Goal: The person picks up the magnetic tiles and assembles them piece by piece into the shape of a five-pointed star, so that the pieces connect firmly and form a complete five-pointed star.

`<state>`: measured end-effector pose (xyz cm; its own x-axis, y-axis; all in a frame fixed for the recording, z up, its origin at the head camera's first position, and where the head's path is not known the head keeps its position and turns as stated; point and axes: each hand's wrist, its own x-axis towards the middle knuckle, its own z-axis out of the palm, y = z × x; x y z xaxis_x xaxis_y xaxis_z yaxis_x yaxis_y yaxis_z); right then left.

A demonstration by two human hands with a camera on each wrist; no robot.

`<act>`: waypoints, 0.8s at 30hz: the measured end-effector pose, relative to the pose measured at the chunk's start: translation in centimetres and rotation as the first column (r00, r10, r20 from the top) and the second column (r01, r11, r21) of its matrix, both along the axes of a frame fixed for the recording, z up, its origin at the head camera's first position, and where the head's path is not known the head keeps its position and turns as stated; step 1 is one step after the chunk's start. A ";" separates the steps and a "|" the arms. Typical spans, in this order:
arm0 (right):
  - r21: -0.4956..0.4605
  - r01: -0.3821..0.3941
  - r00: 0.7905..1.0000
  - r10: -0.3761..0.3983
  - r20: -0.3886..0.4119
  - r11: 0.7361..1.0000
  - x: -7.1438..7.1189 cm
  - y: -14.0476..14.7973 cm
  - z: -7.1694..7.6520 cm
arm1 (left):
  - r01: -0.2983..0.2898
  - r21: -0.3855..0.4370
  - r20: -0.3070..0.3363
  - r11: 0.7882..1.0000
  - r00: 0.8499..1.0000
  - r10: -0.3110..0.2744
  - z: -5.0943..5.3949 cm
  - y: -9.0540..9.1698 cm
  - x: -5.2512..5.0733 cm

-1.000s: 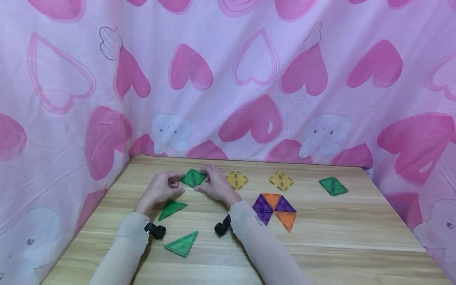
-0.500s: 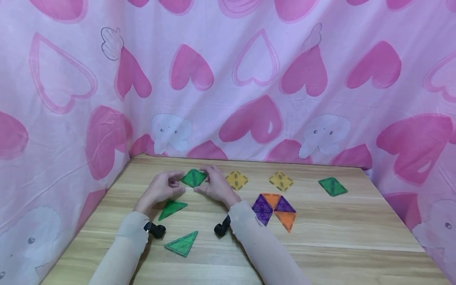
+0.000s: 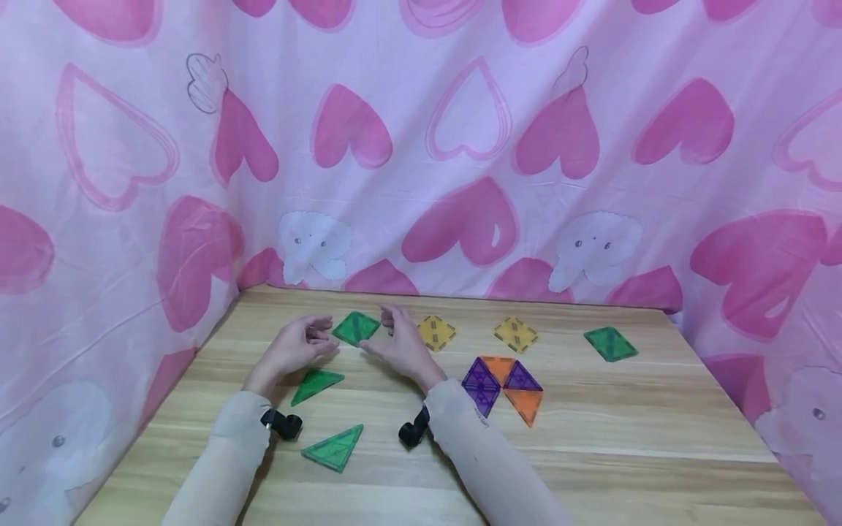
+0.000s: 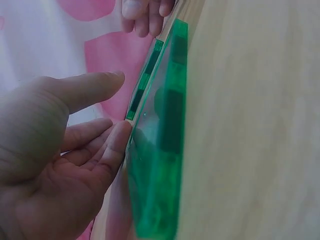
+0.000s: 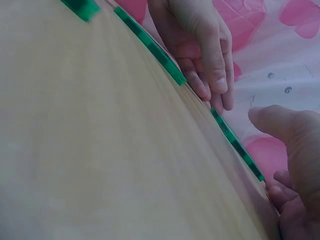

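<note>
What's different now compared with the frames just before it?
The left grip eased slightly left and the right grip slightly right, both opening away from the green diamond between them. Whether any fingertip touches it is unclear. It, the yellow squares and the purple-and-orange cluster stayed put.

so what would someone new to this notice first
Probably the pink curtain with its big hearts, filling the background behind the table. Next, the left hand and right hand, on either side of a green diamond toward the table's far left. Then the purple and orange cluster, right of the table's middle and partly hidden by the right sleeve.
</note>
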<state>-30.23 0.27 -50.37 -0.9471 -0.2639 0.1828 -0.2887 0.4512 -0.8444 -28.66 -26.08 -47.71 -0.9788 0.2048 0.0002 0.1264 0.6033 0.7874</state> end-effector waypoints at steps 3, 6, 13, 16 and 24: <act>-0.018 0.002 1.000 -0.003 -0.009 1.000 0.4 0.1 0.0 | 0.001 0.021 0.003 1.000 1.000 -0.001 0.0 -0.3 0.2; -0.060 -0.014 1.000 0.015 0.002 0.998 1.1 0.3 -0.1 | -0.003 0.057 0.011 0.998 1.000 0.002 -0.2 -0.6 0.6; -0.150 -0.075 0.996 0.082 0.041 0.986 3.6 0.8 -0.2 | 0.035 0.157 0.039 0.987 0.998 -0.042 -0.6 -1.9 1.6; -0.162 -0.096 0.993 0.105 0.049 0.982 4.9 0.8 -0.2 | 0.070 0.194 0.052 0.978 0.995 -0.081 -0.6 -2.5 2.1; -0.151 -0.126 0.986 0.140 0.086 0.981 8.7 1.0 0.0 | 0.183 0.211 0.084 0.960 0.975 -0.205 -0.6 -3.7 3.3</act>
<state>-21.54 1.26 -50.34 -0.9203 -0.3661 0.1379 -0.2522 0.2857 -0.9245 -25.34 -29.80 -48.27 -0.9169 0.3971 -0.0391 0.1361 0.4034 0.9048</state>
